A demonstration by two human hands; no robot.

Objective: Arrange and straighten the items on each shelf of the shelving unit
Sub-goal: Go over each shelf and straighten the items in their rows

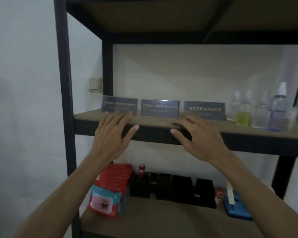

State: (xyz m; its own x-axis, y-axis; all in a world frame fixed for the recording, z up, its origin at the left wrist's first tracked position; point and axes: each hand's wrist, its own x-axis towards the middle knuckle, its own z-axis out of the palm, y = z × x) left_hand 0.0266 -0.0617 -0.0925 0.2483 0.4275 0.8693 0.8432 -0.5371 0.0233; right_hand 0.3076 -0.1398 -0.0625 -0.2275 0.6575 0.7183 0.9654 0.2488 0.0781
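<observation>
Bare shelf [155, 123] strip before name cards [160, 107]; bottles [258, 110] at far right.

The shelf [153, 121] is a brown board, matt and wood-like, set in a frame [62, 83] of matt black metal. On the shelf, the signs [160, 107] look like dark card behind glossy clear plastic, and the bottles [279, 109] are clear, shiny plastic. Below the shelf, the packs [108, 191] are glossy red film and the holders [179, 189] dull black.

Both forearms angle up from btm corners twd frame centre; L hand [113, 134] & R hand [202, 140] palms down, fingers spread, straight-ish; thumbs pointing inward.
</observation>
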